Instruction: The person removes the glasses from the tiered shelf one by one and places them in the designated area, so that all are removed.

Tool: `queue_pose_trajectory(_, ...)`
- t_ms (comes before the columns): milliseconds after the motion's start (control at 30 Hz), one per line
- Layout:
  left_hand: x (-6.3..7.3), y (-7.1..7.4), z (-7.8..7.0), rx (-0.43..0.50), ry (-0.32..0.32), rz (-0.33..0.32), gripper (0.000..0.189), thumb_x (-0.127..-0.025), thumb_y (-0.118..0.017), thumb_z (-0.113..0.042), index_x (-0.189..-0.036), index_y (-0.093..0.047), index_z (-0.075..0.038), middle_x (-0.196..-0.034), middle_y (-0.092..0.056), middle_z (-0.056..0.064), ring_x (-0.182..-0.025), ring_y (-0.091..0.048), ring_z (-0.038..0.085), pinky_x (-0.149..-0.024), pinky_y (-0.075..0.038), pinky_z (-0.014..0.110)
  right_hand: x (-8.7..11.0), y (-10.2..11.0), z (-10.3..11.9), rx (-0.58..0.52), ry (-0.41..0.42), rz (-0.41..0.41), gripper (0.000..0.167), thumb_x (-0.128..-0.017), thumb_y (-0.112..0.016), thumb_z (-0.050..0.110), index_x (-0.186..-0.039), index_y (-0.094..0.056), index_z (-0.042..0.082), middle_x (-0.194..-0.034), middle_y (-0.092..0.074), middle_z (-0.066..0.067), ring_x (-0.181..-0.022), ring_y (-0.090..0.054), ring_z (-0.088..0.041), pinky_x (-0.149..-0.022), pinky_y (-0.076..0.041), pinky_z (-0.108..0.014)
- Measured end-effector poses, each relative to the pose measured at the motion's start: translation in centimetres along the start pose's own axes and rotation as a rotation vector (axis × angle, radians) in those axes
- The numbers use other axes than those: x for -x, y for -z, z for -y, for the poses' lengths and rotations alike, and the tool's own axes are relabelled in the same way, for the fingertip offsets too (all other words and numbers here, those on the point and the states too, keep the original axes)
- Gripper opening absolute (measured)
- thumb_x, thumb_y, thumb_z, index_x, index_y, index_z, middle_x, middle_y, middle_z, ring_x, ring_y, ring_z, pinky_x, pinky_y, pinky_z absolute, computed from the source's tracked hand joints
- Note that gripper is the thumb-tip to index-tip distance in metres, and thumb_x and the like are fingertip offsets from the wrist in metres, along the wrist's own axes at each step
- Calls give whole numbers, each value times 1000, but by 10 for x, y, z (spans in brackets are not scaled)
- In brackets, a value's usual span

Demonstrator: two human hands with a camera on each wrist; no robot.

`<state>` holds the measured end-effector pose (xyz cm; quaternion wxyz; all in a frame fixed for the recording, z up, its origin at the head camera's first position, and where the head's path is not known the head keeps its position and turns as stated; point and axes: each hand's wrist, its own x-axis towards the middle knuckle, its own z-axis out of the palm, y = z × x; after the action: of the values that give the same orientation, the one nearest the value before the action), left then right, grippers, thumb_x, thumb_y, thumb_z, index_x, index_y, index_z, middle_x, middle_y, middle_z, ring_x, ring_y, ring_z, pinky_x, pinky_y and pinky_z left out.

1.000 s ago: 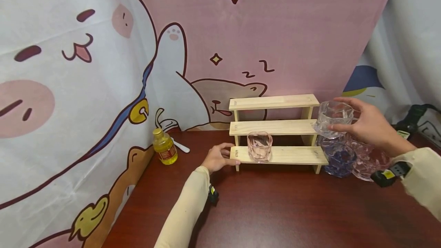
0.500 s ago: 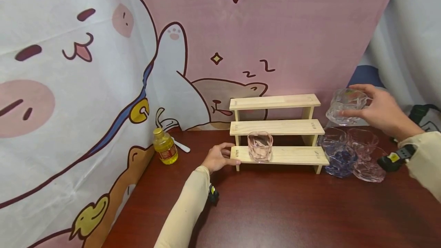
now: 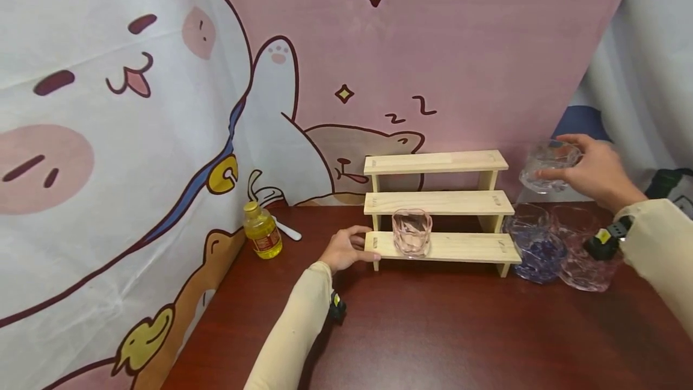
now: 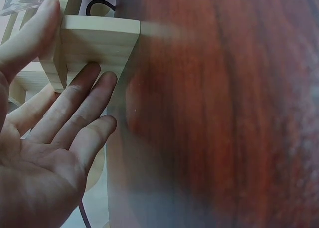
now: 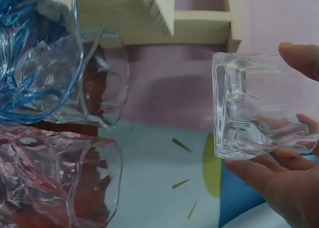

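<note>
My right hand (image 3: 601,170) grips a clear wavy glass (image 3: 545,168) with thumb and fingers, raised at the right of the three-step wooden rack (image 3: 465,202). In the right wrist view this glass (image 5: 237,106) is in the air, apart from the other glasses. My left hand (image 3: 345,250) holds the left end of the rack's lowest step; in the left wrist view the thumb lies along the board and fingertips (image 4: 107,81) reach the side support (image 4: 99,44). A pink-tinted glass (image 3: 411,235) stands on that lowest step, left of its middle.
Right of the rack, a blue glass (image 3: 538,257), pink-tinted glasses (image 3: 585,272) and a clear glass (image 3: 529,216) crowd together. A yellow oil bottle (image 3: 263,235) and a white-handled utensil (image 3: 288,230) lie left. Printed cloth (image 3: 460,47) hangs behind the dark wooden table (image 3: 433,330).
The clear glass in my right hand has risen and moved right, away from the rack, then stayed nearly in place. My left hand keeps its hold on the rack.
</note>
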<state>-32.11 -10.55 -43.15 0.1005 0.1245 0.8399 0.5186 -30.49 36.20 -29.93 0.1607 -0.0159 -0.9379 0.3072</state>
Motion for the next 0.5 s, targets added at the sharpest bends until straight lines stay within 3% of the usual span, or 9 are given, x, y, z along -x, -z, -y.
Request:
queue_pose_trajectory(133,-1,1,1,1,2,0,74,-72,-91,-11,-138,-58,-6,-112,-72,18,-97,-71,25,-79,-54,30,-6,-5,-6,22,6,-5,96,-87,-76,37,-155,-24,-6,-130,-48,-36,-101,-51,-46,-62,-42,-37)
queue_pose_trajectory(233,0,0,0,-2,0,1,72,-72,-91,-11,-136,-59,-8,-111,-73,17,-98,-71,26,-80,-54,31,-9,-9,-6,20,-11,2,96,-87,-76,35,-154,-22,-8,-130,-47,-37,-101,-51,-48,-62,-41,-35)
queue_pose_trajectory(400,-1,-2,-2,0,-2,4,69,-71,-91,-12,-134,-61,-10,-111,-73,17,-99,-71,28,-81,-55,31,-13,-16,-6,-8,-57,-5,96,-88,-75,29,-155,-18,-9,-134,-44,-39,-108,-49,-52,-72,-48,-51)
queue_pose_trajectory(500,-1,-1,-1,-10,0,2,69,-71,-91,-12,-134,-61,-10,-110,-74,16,-98,-72,25,-81,-55,31,-15,-22,-7,-47,-85,-11,95,-88,-74,26,-155,-16,-9,-138,-42,-42,-114,-47,-56,-85,-44,-65)
